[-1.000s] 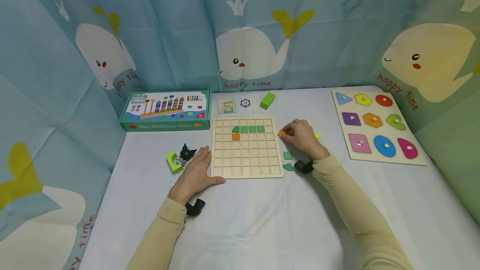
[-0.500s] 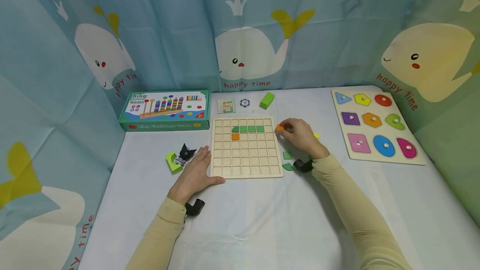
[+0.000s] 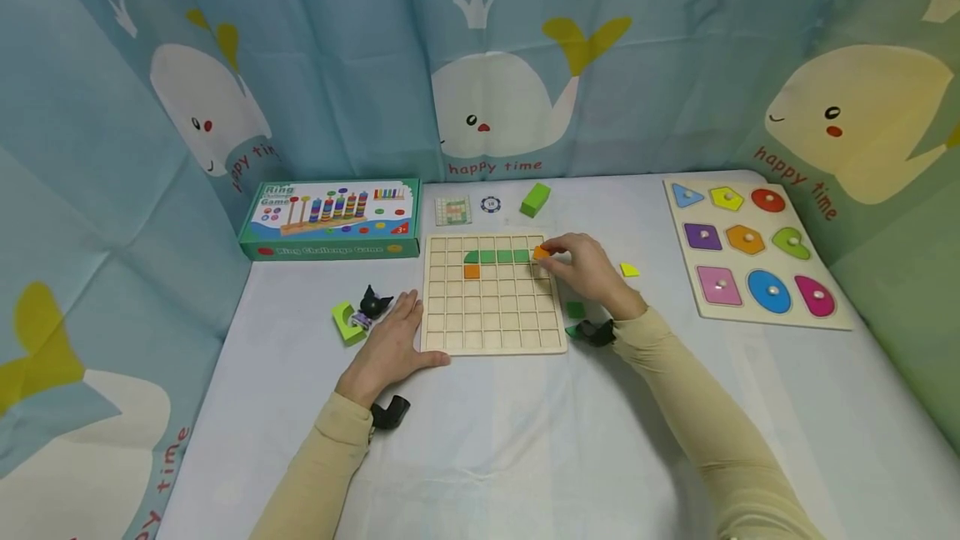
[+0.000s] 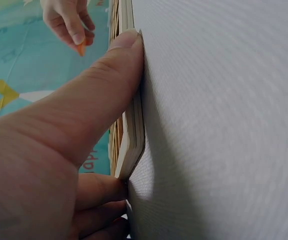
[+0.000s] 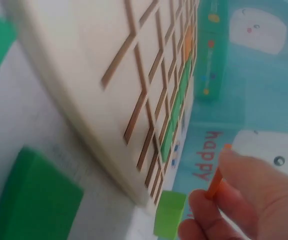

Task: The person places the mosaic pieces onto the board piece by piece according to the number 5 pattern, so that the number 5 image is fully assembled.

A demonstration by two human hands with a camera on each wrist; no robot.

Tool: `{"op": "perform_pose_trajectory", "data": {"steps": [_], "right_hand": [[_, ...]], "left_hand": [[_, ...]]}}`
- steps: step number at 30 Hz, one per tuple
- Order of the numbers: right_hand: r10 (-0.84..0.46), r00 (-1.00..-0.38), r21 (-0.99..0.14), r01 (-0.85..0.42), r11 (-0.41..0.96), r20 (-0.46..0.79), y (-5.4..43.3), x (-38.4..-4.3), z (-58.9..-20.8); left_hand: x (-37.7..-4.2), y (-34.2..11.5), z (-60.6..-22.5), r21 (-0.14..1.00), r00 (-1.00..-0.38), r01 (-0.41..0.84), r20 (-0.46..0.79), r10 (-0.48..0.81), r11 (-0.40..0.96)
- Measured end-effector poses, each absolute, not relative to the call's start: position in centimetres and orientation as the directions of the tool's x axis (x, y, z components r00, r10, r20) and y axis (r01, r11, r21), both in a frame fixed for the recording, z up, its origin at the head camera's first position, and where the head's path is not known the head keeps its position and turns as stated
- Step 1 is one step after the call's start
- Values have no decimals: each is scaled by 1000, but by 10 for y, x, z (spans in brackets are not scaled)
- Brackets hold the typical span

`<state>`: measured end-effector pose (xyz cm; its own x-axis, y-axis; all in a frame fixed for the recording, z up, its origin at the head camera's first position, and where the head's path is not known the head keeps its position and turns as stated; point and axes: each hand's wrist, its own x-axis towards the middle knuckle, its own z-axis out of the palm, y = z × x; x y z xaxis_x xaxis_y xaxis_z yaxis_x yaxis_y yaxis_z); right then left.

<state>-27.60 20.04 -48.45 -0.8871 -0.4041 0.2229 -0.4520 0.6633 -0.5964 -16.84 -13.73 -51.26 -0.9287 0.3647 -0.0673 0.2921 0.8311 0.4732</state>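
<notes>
My right hand (image 3: 592, 267) pinches an orange tile (image 3: 541, 252) between thumb and fingers, over the upper right of the wooden grid board (image 3: 498, 327). In the right wrist view the orange tile (image 5: 216, 180) is held on edge, above the board's surface. Across an upper row of the board run several green tiles (image 3: 497, 257), the leftmost with a curved side. Another orange tile (image 3: 472, 272) sits one row lower. My left hand (image 3: 390, 354) rests at the board's near left corner, fingers along the left side. Its thumb (image 4: 116, 60) lies against the front edge.
Right of the board lie a green square tile (image 3: 575, 309), a partly hidden green tile and a yellow tile (image 3: 629, 270). A shape puzzle (image 3: 761, 273) stands farther right. Behind are a game box (image 3: 333, 223), a pattern card (image 3: 453, 211) and a green block (image 3: 536, 200). A black-headed figurine (image 3: 372, 303) is left.
My right hand has moved left with the orange tile, from beside the board to over its upper right part, uncovering the yellow tile. My left hand has stayed in place.
</notes>
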Motion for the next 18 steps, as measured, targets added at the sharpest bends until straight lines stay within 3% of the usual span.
{"op": "perform_pose_trajectory", "data": {"steps": [18], "right_hand": [[-507, -827, -606, -538, 585, 245, 166, -262, -477]], "left_hand": [[-169, -137, -512, 469, -926, 301, -64, 372, 830]]}}
